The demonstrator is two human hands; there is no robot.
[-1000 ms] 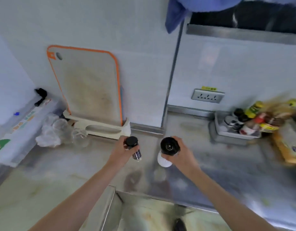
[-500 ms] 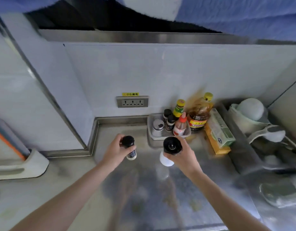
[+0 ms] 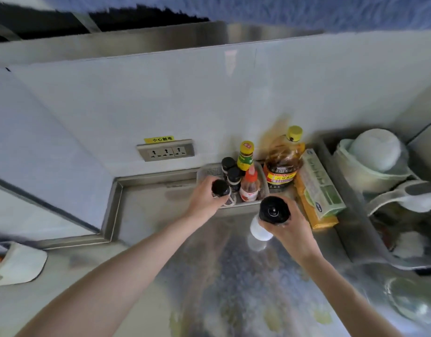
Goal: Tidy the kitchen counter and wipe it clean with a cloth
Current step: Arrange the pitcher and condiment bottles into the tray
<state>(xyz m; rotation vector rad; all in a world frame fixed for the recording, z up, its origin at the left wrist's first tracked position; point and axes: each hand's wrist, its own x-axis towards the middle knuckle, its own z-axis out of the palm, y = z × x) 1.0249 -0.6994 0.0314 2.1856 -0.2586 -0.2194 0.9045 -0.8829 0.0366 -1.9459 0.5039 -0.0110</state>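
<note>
My left hand (image 3: 201, 200) grips a small black-capped spice jar (image 3: 220, 188) over the left end of a grey condiment tray (image 3: 207, 171) by the back wall. In the tray stand two black-capped jars (image 3: 231, 171), a yellow-capped bottle (image 3: 245, 154) and a red-capped sauce bottle (image 3: 250, 186). My right hand (image 3: 291, 229) holds a larger white bottle with a black lid (image 3: 272, 211) just in front of the tray, above the steel counter (image 3: 229, 283). No cloth is in view.
A large oil bottle (image 3: 283, 159) and a green-and-orange box (image 3: 317, 188) stand right of the tray. Further right is a dish rack with white bowls (image 3: 374, 152). A wall socket (image 3: 165, 150) sits above the counter. A white cutting-board stand (image 3: 17, 263) is at far left.
The view swung right from the cutting board to the condiment corner. Both hands carried their bottles forward; the left jar has reached the tray.
</note>
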